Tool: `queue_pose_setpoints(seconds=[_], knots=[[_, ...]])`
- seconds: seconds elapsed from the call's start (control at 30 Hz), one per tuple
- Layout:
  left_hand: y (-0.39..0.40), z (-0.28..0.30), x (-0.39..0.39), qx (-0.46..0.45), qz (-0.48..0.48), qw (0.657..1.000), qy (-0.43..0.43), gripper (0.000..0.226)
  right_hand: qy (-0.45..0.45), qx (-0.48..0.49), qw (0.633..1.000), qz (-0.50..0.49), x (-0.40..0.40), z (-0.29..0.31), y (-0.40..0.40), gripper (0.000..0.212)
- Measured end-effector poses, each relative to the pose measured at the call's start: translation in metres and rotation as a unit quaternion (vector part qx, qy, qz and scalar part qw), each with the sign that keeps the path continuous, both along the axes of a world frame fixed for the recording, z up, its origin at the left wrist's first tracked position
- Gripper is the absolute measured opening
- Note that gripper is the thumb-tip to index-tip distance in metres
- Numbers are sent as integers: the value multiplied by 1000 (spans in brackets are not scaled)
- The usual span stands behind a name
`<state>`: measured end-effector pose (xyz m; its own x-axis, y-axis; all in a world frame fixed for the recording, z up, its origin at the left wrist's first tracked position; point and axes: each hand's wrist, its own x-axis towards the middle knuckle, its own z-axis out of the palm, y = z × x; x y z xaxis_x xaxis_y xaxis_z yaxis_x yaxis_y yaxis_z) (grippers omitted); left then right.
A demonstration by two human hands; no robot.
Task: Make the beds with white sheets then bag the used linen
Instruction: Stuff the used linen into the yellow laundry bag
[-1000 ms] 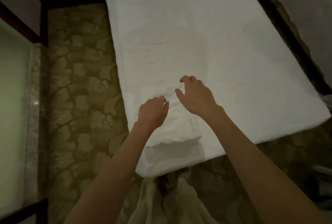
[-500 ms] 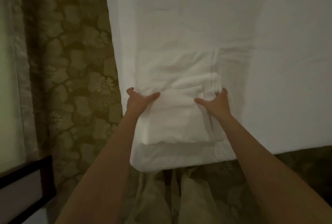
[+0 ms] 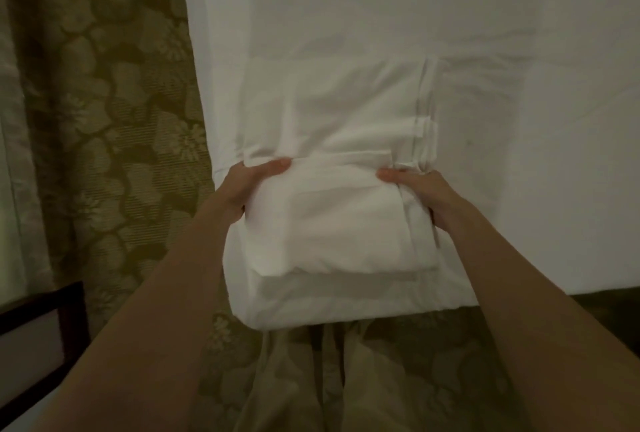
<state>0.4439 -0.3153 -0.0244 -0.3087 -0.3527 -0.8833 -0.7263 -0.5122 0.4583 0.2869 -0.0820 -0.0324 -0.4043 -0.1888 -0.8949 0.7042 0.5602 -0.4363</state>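
Folded sheet gripped by left hand, right hand.

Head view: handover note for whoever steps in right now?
Left hand: grips the left edge of the folded white sheet, thumb on top.
Right hand: grips its right edge.
The sheet sits part-unfolded at the near corner of the bed.
Done: the bed already wears a white cover.
Left: spread and tuck this sheet, then bag the used linen; no bag in view.
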Motion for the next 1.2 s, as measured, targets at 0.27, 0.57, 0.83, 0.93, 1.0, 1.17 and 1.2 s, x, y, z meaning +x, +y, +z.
queue_pose_setpoints(seconds=[0.27, 0.57, 0.83, 0.93, 1.0, 1.17, 1.2], knots=[[24, 50, 9, -69, 55, 996, 25, 42, 108, 6, 994, -12, 19, 43, -4, 48], [-1, 180, 16, -114, 71, 990, 50, 59, 203, -59, 977, 25, 17, 178, -32, 48], [-58, 345, 33, -163, 41, 981, 95, 98, 267, -109, 956, 63, 22, 328, -80, 71], [-66, 402, 43, -172, 46, 975, 135, 73, 276, -124, 950, 74, 25, 378, -91, 75], [-73, 429, 49, -179, 40, 971, 153, 54, 285, -133, 946, 83, 26, 410, -96, 70], [-83, 481, 62, -218, -2, 954, 205, 70, 299, -134, 939, 106, 22, 476, -101, 80], [-83, 490, 63, -225, -2, 950, 216, 65, 306, -133, 936, 112, 22, 486, -101, 85]])
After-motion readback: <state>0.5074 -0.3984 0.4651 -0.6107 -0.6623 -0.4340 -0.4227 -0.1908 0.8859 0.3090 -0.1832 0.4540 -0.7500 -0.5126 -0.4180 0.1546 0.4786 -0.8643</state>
